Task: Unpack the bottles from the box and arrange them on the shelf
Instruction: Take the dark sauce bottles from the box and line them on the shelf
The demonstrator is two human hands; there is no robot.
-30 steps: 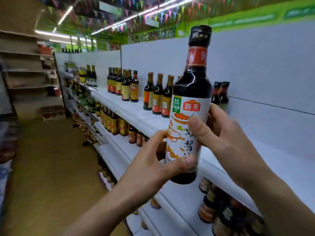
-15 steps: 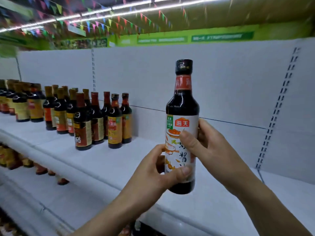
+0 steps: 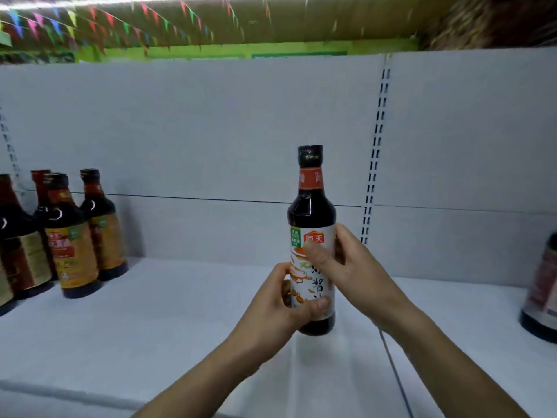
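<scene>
A dark sauce bottle (image 3: 312, 212) with a black cap, red neck band and white label stands upright in both my hands over the white shelf (image 3: 168, 321). My left hand (image 3: 280, 309) grips its lower part, thumb across the label's bottom. My right hand (image 3: 352, 267) holds the label from the right, thumb on the front. Whether the bottle's base touches the shelf I cannot tell. No box is in view.
Several dark bottles with orange labels (image 3: 72, 236) stand at the shelf's left end. Another dark bottle (image 3: 542, 291) is blurred at the right edge. A slotted upright (image 3: 375, 152) runs down the white back panel. Bare shelf lies between the groups.
The view has swung right along the shelf, so the bottle group slid to the left edge. The bottle stays in both hands and now sits lower, closer to the shelf surface.
</scene>
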